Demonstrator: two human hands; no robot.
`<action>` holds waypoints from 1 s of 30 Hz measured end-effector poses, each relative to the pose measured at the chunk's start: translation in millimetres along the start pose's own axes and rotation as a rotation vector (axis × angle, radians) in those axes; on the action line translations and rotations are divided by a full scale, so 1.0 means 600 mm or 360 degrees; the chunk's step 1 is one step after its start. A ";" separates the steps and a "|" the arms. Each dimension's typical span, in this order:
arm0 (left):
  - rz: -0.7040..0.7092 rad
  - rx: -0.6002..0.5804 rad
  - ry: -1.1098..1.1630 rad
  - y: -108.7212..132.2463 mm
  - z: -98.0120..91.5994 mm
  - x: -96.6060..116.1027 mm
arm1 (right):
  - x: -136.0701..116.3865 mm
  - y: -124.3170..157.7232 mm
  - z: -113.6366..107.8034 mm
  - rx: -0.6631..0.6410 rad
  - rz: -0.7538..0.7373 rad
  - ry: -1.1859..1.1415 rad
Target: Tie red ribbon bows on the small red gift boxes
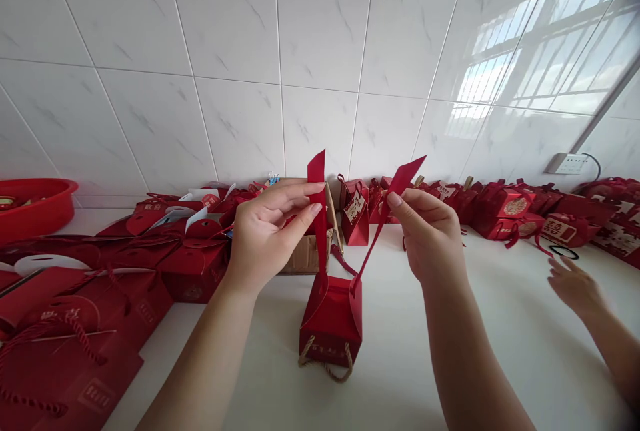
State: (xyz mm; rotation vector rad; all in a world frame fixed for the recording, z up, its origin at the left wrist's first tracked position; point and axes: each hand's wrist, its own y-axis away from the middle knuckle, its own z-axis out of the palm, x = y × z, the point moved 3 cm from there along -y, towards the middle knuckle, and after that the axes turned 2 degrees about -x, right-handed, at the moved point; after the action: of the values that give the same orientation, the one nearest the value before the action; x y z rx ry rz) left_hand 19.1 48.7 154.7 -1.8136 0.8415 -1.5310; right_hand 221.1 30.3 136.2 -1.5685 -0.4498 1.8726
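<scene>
A small red gift box (331, 321) with a beige rope handle stands on the white table (500, 324) in front of me. Two red ribbon ends rise from its top. My left hand (267, 231) pinches the left ribbon end (317, 208) between thumb and fingers. My right hand (430, 231) is closed on the right ribbon end (400, 181), held up and to the right. Both ribbons are pulled taut above the box.
Flat and folded red boxes (100, 298) pile up on the left, with a brown cardboard box (307, 251) behind my left hand. Finished red gift boxes (505, 208) line the tiled wall. A red basin (33, 208) sits far left. Another person's hand (575, 284) rests at right near a black ring (563, 252).
</scene>
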 end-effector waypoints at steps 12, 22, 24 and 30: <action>0.0026 -0.0008 -0.0046 0.002 -0.002 0.000 | -0.002 0.000 0.001 -0.0011 0.0038 -0.0035; 0.0083 0.0026 -0.0015 0.002 0.001 0.000 | -0.003 0.001 0.003 -0.0053 0.0008 -0.0091; 0.0094 0.0024 -0.0003 0.002 0.002 -0.001 | -0.002 0.001 0.003 -0.0059 0.0004 -0.0101; 0.0110 0.0026 0.0010 0.003 0.002 -0.002 | -0.004 0.000 0.004 -0.0065 -0.0024 -0.0122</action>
State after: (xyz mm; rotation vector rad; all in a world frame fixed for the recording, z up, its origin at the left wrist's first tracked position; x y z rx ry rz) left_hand 20.0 48.5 152.3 -1.7508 0.8829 -1.4968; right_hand 219.2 28.9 138.8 -1.5194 -0.5350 1.9282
